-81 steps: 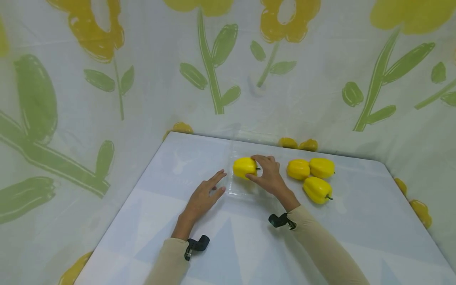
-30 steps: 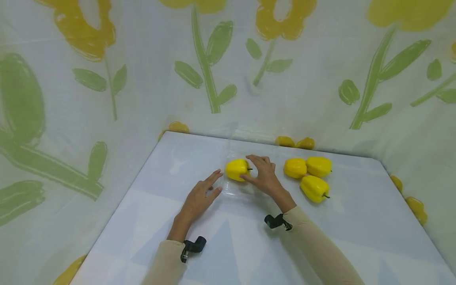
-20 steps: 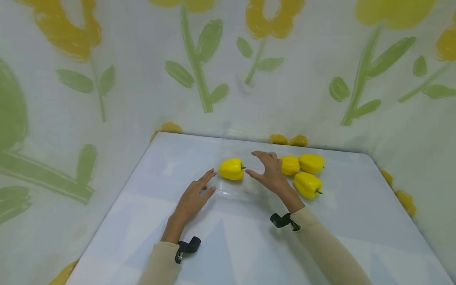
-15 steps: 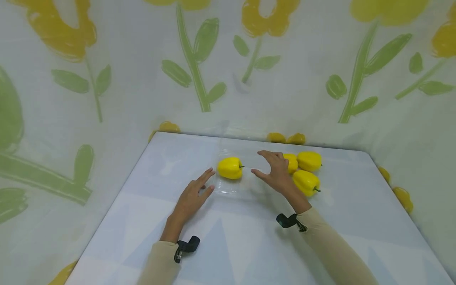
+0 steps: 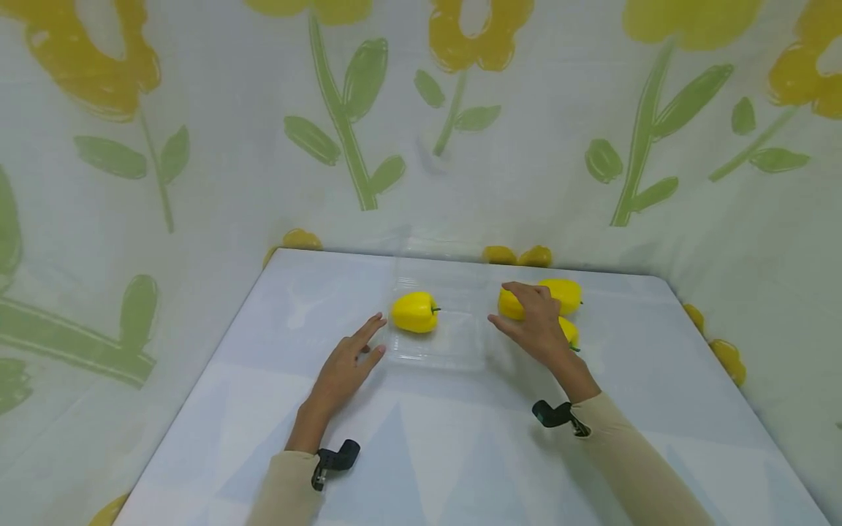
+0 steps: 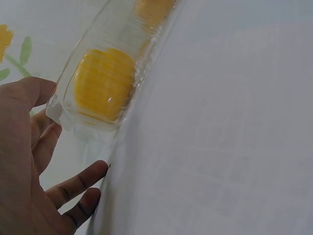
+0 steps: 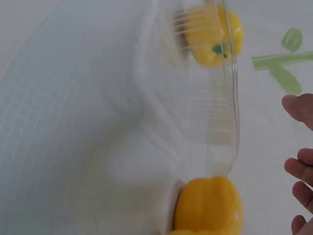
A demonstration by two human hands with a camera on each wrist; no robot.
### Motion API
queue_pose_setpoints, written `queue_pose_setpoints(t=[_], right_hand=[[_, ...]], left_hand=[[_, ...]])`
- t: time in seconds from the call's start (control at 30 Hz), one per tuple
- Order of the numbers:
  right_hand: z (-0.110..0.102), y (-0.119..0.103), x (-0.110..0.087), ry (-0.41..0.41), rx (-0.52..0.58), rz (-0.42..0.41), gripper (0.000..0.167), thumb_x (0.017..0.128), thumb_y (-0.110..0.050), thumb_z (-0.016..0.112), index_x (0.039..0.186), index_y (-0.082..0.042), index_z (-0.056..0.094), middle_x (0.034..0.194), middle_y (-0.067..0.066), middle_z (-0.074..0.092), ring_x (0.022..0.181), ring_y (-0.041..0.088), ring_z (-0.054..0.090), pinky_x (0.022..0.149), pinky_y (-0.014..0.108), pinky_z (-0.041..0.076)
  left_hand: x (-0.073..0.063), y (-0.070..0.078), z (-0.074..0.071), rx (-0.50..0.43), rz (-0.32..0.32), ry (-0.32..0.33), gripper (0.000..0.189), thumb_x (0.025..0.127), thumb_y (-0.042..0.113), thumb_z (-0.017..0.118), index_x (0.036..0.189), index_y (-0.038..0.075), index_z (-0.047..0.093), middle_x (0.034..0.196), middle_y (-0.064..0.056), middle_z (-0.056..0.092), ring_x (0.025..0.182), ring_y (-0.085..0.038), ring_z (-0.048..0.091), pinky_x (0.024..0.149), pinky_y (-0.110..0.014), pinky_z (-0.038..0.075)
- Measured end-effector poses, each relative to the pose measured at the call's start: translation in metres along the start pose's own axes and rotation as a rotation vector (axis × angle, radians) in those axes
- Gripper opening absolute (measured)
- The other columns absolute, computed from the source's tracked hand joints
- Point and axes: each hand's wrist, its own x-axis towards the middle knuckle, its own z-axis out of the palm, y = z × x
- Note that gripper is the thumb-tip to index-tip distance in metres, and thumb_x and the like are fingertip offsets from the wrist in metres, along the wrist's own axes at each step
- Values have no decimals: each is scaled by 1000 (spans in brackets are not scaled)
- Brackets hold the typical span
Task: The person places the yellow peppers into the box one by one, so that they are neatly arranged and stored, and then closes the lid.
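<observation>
A yellow bell pepper [image 5: 413, 313] with a dark stem lies in the left half of a clear plastic container [image 5: 460, 347]. At the container's left side is my left hand [image 5: 340, 371], fingers extended; in the left wrist view its thumb [image 6: 41, 90] meets the container's corner. To the right of the container, my right hand [image 5: 541, 326] hovers with thumb and fingers spread and nothing held. It partly covers a group of three yellow bell peppers: the nearest one to the container [image 5: 509, 304], one behind [image 5: 567, 294] and one in front [image 5: 569, 332].
Everything stands on a pale table [image 5: 395, 453] with blue triangle shapes. The container's transparent lid rises at its back, near the table's far edge. Behind hangs a white cloth [image 5: 513, 175] printed with yellow flowers and green leaves.
My right hand has let go of the pepper in the container and moved right to the group of three. My left hand keeps its place beside the container. The head view has turned slightly right.
</observation>
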Motion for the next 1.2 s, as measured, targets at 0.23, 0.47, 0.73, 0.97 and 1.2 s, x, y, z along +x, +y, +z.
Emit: queue_pose_setpoints(t=[0.23, 0.47, 0.73, 0.97, 1.2], right_hand=[[-11, 14, -9, 22, -18, -5, 61, 83, -31, 83, 133, -5, 60, 135, 16, 60, 120, 37, 42, 89, 59, 27], [-18, 30, -17, 9, -91, 30, 65, 83, -34, 82, 134, -2, 58, 135, 18, 58, 122, 39, 41, 88, 58, 25], [-26, 41, -27, -25, -134, 92, 69, 85, -35, 79, 141, -3, 53, 138, 19, 55, 122, 41, 38, 88, 59, 25], [-30, 53, -36, -61, -169, 146, 70, 87, -38, 77, 142, -4, 51, 143, 21, 50, 126, 45, 33, 92, 64, 23], [-33, 63, -42, -77, -181, 192, 73, 88, -43, 75, 142, 0, 50, 143, 25, 48, 127, 46, 33, 92, 63, 24]], left_hand=[[1, 2, -1, 14, -15, -1, 55, 103, 45, 51, 156, 35, 36, 160, 23, 26, 106, -17, 53, 91, -45, 45], [1, 4, -2, 7, -26, -7, 55, 104, 42, 53, 156, 34, 36, 160, 22, 26, 107, -19, 53, 91, -46, 45], [2, 0, 0, 9, -19, -7, 56, 103, 50, 49, 156, 37, 35, 159, 24, 26, 107, -16, 52, 90, -45, 44], [2, -2, 2, 7, -29, -19, 55, 103, 50, 49, 156, 38, 35, 159, 26, 25, 105, -17, 52, 89, -43, 44], [3, -2, 2, 0, -27, -20, 56, 103, 51, 47, 156, 37, 35, 159, 25, 25, 106, -17, 52, 90, -45, 43]])
